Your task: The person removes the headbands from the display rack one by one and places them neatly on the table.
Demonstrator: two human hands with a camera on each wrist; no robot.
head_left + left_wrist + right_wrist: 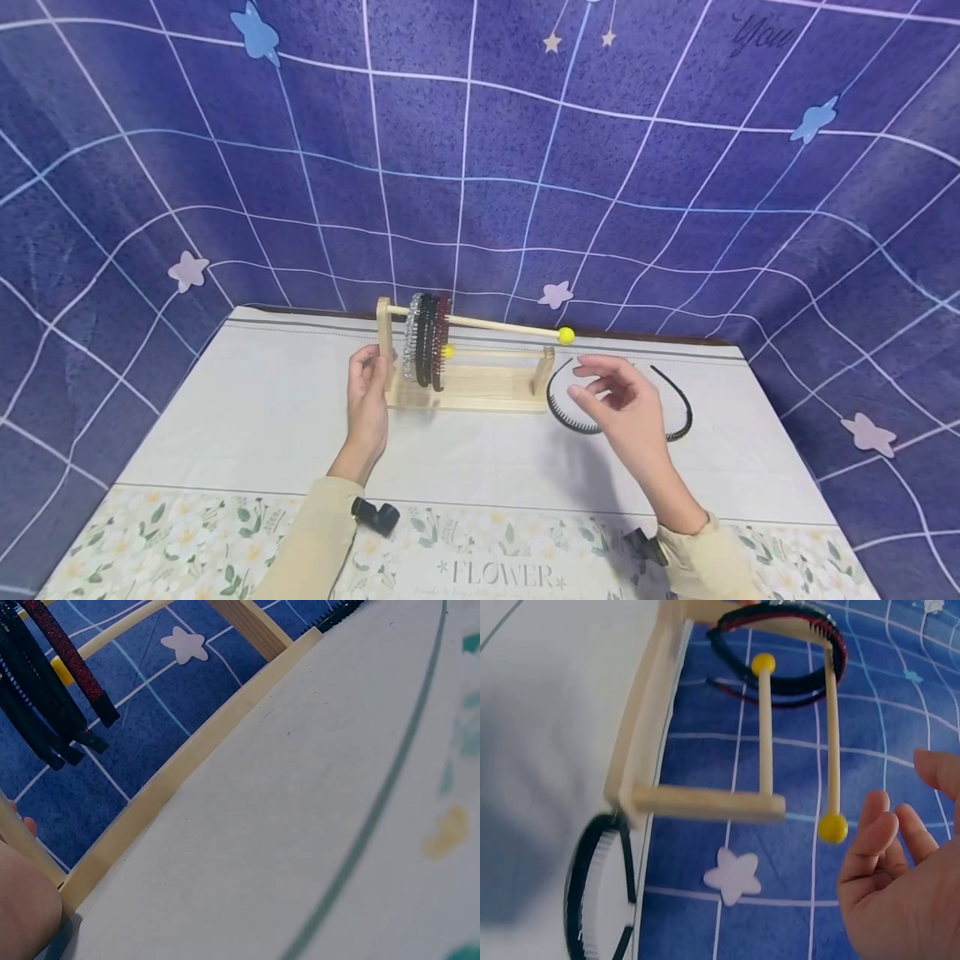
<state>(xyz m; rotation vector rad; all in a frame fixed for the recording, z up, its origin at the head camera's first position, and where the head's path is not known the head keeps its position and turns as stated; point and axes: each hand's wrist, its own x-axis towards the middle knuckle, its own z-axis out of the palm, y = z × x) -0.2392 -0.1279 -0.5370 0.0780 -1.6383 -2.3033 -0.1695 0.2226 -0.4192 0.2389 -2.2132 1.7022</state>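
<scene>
A wooden headband stand (465, 400) stands on the table, its upper rod (510, 326) tipped with a yellow ball (566, 336). Several headbands hang together on that rod near the left post: silver (410, 342), black (426, 350) and dark red glitter (67, 652). My left hand (367, 408) grips the left post (385, 325), thumb in front and fingertips behind. Just right of the yellow ball, my right hand (622, 408) hovers with bent fingers and nothing between them. Behind it lies black toothed headband material (681, 400); the hand hides whether it is one band or two.
A lower rod with its own yellow ball (763, 663) runs from the short right post (543, 371). The white cloth (262, 417) has a flowered front border (187, 533). A blue grid curtain (480, 167) with stars rises behind and at both sides.
</scene>
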